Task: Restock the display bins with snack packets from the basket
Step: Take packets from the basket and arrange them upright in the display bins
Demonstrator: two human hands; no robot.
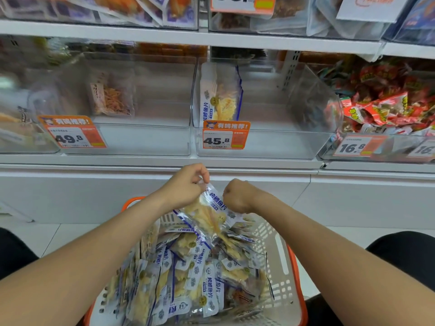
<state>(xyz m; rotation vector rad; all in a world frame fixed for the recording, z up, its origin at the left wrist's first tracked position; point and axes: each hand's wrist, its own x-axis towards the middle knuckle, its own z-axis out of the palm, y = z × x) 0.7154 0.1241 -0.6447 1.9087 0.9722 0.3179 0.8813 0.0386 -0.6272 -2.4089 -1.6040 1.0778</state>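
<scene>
Clear packet [207, 217] slants down-right, pinched by left hand [186, 187]

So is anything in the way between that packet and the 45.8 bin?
Nothing blocks it. The packet, held by the left hand and right hand above the basket, has open air up to the bin. It only has to clear the bin's low front wall with the tag.

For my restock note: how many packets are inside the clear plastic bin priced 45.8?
1: a blue-and-white plastic packet stands left in the bin; others may hide behind it.
</scene>
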